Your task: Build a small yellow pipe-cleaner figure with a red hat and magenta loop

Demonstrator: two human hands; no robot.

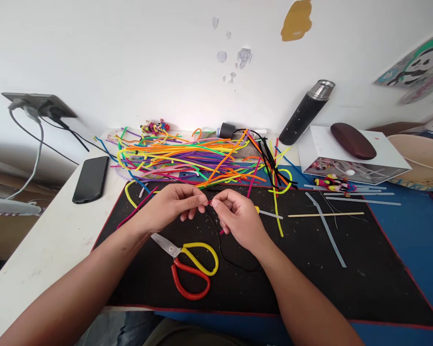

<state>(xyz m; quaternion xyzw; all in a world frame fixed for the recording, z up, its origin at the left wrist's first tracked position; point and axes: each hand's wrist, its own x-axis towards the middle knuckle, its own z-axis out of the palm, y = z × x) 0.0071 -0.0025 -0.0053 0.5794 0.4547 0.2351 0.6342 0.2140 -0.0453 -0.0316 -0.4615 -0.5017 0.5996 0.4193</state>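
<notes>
My left hand and my right hand meet over the black mat, fingertips pinched together on a small red pipe-cleaner piece. A thin black wire hangs from between the hands and curls on the mat. Scissors with one yellow and one red handle lie just below my left hand. A big heap of coloured pipe cleaners lies behind the hands.
A black phone lies at the left on the white table. A dark flask, a white box with a brown case on it, glue sticks and a thin wooden stick are at the right.
</notes>
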